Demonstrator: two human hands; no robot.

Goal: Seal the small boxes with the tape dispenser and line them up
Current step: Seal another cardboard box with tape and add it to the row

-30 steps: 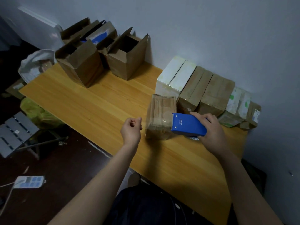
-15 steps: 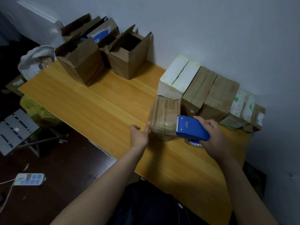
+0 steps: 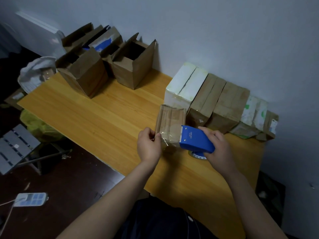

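Note:
A small brown box wrapped in clear tape stands on the wooden table, in front of a row of closed boxes along the wall. My right hand grips a blue tape dispenser whose toothed edge meets the box's near right side. My left hand pinches the loose tape end at the box's near left corner.
Several open brown boxes stand at the table's far left by the wall. A white bag lies off the left end. On the dark floor are a grey rack and a power strip.
My left hand moved right to the box and took hold of the tape at its near corner. The dispenser slid a little along the box's near side.

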